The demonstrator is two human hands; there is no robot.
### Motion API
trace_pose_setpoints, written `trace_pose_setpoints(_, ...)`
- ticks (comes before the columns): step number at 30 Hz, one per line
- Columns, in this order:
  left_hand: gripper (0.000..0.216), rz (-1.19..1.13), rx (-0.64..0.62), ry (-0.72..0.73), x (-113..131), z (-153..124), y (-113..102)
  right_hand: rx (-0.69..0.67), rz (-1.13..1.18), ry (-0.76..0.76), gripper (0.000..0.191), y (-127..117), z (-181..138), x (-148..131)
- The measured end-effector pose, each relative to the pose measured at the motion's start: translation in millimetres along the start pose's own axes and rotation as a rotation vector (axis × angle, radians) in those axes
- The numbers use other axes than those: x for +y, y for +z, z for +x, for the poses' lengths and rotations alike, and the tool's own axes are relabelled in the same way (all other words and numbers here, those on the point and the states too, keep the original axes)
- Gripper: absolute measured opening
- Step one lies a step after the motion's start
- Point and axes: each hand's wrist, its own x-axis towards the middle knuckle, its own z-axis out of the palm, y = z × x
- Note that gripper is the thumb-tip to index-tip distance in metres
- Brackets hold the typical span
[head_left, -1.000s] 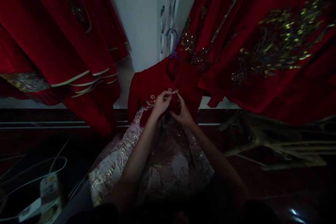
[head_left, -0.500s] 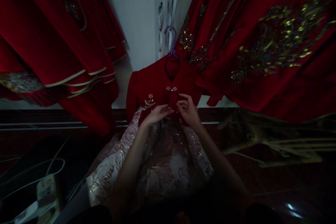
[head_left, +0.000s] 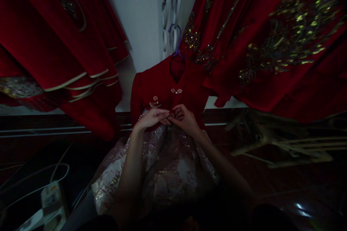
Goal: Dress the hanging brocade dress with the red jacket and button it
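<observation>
A red long-sleeved top [head_left: 157,83] hangs in front of me on a purple hanger [head_left: 178,41], with pale, gold-patterned brocade fabric [head_left: 173,173] spreading below it. One jewelled clasp [head_left: 176,91] joins its front below the neck opening. Lower down, my left hand [head_left: 153,118] and my right hand [head_left: 185,120] meet at a second jewelled clasp [head_left: 171,115]. Both hands are closed, fingertips pinched on this clasp from either side and partly covering it. A beaded ornament [head_left: 155,103] decorates the chest just above my left hand. Dim light hides finer detail.
Red garments with pale piping [head_left: 81,43] hang at the left, and sequined red garments [head_left: 292,36] at the right. White metal scrollwork [head_left: 170,7] runs behind the hanger. A power strip [head_left: 52,202] with cables lies lower left; a wooden frame [head_left: 271,140] lies right.
My right hand has moved left and slightly down, closing its fingers at the lower clasp beside my left hand. My left hand has shifted slightly left. The hanging clothes stay in place.
</observation>
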Motion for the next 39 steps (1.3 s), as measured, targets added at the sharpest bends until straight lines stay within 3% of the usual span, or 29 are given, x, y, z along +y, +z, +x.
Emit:
trace_pose_setpoints(4,0.029,0.070,0.122,0.031,-4.9,2.7,-6.5,-0.006,0.013,0.006,0.028,-1.4,0.4,1.2)
trace_pose_setpoints(10,0.028,0.261,0.675,0.279,-24.0,11.7,-25.9,-0.009,0.039,0.040,0.022,0.6,2.4,5.0)
trace_pose_setpoints(16,0.040,0.173,0.598,0.333,-33.1,19.3,-26.1,-0.167,0.251,0.065,0.029,0.4,1.5,-4.2)
trace_pose_setpoints(20,0.044,0.206,0.658,0.356,-37.6,27.3,-23.6,-0.245,0.351,0.079,0.029,4.3,-1.9,-14.0)
trace_pose_setpoints(24,0.034,0.183,0.737,0.386,-38.9,30.1,-26.4,-0.160,0.269,0.046,0.027,9.9,4.4,-8.2)
trace_pose_setpoints(29,0.030,0.110,0.719,0.393,-38.2,29.2,-30.1,0.013,0.179,-0.034,0.025,21.4,35.9,10.9)
trace_pose_setpoints(34,0.035,0.060,0.734,0.375,-38.4,28.4,-31.6,0.060,0.147,-0.078,0.019,40.0,68.1,19.6)
trace_pose_setpoints(39,0.037,-0.039,0.761,0.361,-38.6,27.4,-32.6,0.115,0.128,-0.099,0.017,50.3,73.4,20.1)
